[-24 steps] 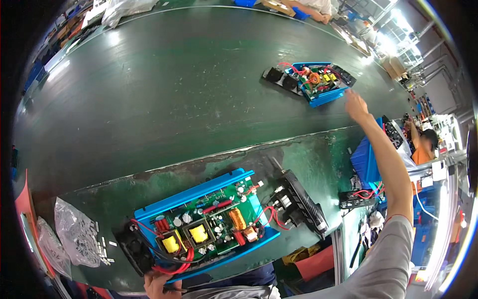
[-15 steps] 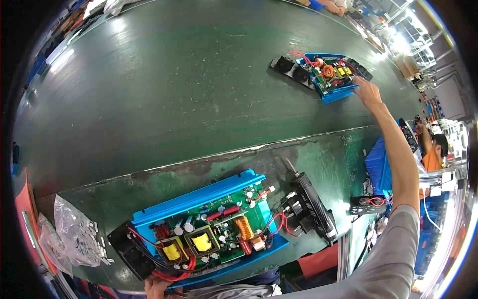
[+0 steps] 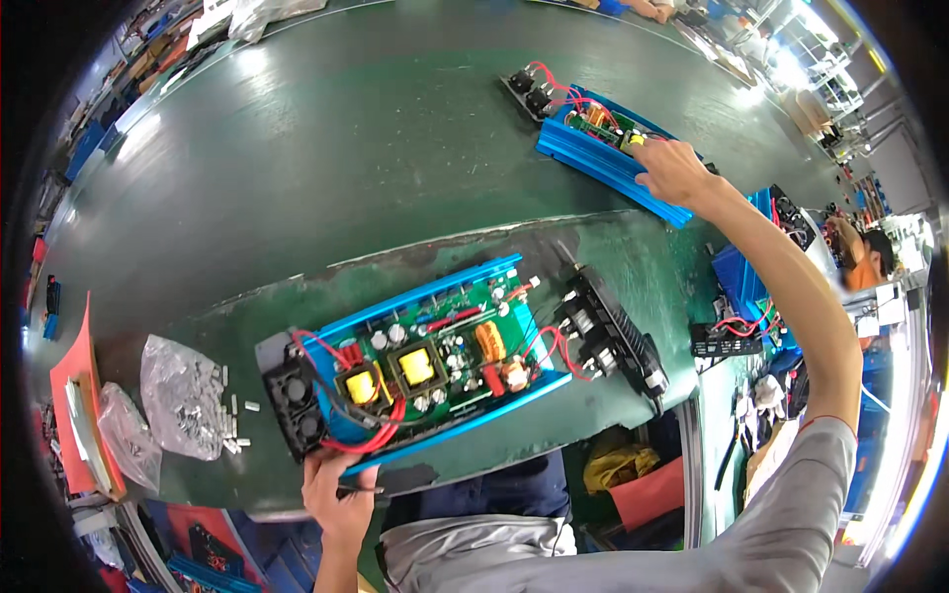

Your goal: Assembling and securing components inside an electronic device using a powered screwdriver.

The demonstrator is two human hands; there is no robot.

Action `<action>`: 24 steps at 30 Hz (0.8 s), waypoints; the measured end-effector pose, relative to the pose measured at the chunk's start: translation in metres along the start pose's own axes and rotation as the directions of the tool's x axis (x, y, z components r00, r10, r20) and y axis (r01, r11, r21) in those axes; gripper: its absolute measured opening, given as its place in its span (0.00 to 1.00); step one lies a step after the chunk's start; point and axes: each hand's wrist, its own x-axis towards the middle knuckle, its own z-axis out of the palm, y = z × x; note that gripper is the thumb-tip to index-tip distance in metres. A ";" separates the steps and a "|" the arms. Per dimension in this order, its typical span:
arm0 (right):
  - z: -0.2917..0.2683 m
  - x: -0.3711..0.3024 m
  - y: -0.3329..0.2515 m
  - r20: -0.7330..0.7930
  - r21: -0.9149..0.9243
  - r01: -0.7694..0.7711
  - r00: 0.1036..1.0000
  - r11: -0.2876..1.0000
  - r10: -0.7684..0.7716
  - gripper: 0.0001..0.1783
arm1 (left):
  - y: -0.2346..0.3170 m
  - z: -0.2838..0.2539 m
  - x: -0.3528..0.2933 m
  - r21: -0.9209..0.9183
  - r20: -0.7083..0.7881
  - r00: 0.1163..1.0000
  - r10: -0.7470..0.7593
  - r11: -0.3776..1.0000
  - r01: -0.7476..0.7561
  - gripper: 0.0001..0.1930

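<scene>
An opened power inverter (image 3: 450, 361), a blue metal housing around a green circuit board, lies on the near bench. My left hand (image 3: 338, 494) grips its near left corner by the black fan panel (image 3: 295, 395), with fingertips partly hidden. Red wires run from its right end to a loose black end panel (image 3: 591, 341). Beside that panel lies a long black electric screwdriver (image 3: 625, 336) with a thin tip. My right hand (image 3: 674, 173), arm stretched out, holds the near wall of a second open inverter (image 3: 603, 163) on the far surface; fingers reach inside, thumb outside.
Clear plastic bags (image 3: 178, 395) with small metal pieces sit at the left, near a red folder (image 3: 74, 415). More blue housings (image 3: 736, 272) and a black panel (image 3: 727, 339) crowd the right. Beyond them a person in orange (image 3: 865, 272) works. A long seam separates bench from far surface.
The far inverter has turned and shifted left, its blue side wall now facing me, my right hand on it. The view has shifted, showing more of my left hand at the near inverter's corner.
</scene>
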 end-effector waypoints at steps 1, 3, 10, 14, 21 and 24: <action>-0.005 -0.004 -0.007 -0.002 0.003 -0.002 1.000 1.000 0.002 0.16 | -0.002 0.000 -0.001 -0.009 0.037 0.999 0.000 1.000 0.001 0.16; -0.018 -0.009 -0.029 0.033 -0.006 -0.041 0.999 0.999 0.041 0.15 | -0.001 -0.001 0.000 -0.023 0.029 1.000 0.009 1.000 -0.008 0.17; -0.017 -0.031 -0.104 0.200 0.131 -0.252 0.954 0.959 0.224 0.18 | 0.001 -0.008 -0.002 -0.069 -0.015 1.000 -0.023 0.997 0.022 0.15; -0.020 -0.072 -0.107 -0.040 0.185 -0.200 0.977 0.962 0.210 0.18 | -0.004 0.002 0.000 -0.085 -0.046 0.999 -0.027 0.996 0.023 0.14; -0.024 -0.111 -0.109 0.134 0.222 -0.357 0.933 0.908 0.334 0.16 | 0.005 -0.003 -0.005 -0.110 -0.074 0.996 -0.055 0.993 0.047 0.17; -0.036 -0.109 -0.147 -0.038 0.269 -0.327 0.936 0.906 0.349 0.13 | 0.009 -0.007 -0.008 -0.108 -0.077 0.993 -0.086 0.991 0.078 0.16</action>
